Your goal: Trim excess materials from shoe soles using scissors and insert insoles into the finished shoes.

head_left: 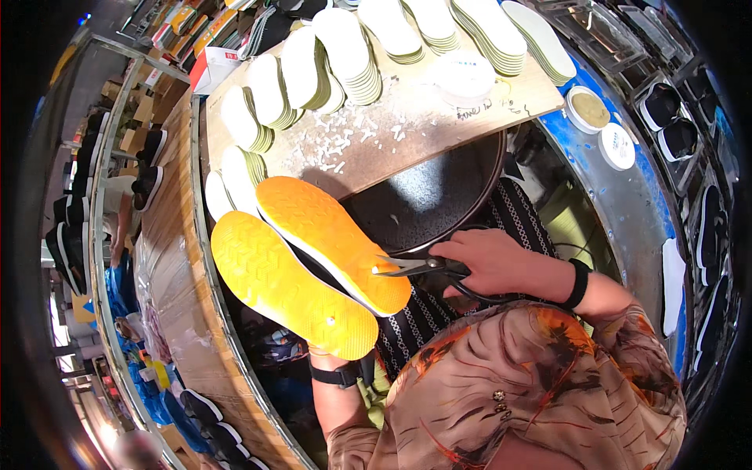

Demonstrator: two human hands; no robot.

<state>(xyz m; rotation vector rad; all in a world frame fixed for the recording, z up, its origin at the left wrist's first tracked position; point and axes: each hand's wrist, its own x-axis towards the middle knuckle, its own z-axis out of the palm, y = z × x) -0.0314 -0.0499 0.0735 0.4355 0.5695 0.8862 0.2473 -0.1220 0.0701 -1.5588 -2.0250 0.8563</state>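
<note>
A pair of shoes is held up soles outward, side by side, in front of me. The left shoe [276, 270] and the right shoe [333, 243] have bright orange-yellow patterned soles with pale edges. My left hand [324, 359] holds them from behind; its fingers are hidden, and the banded wrist shows below. My right hand [493, 262] grips a pair of scissors [429, 266] by dark handles. The blades reach left over the heel of the right shoe, at a small white nub. Another small white nub [331, 320] stands on the left shoe's heel.
A wooden board [415, 149] carries rows of stacked white-and-green insoles [345, 55] and scattered white scraps [337, 141]. Below it sits a dark round basin [423, 204]. An open tub [587, 108] and a white lid [617, 146] lie on the blue surface; dark shoes [660, 106] fill racks at right.
</note>
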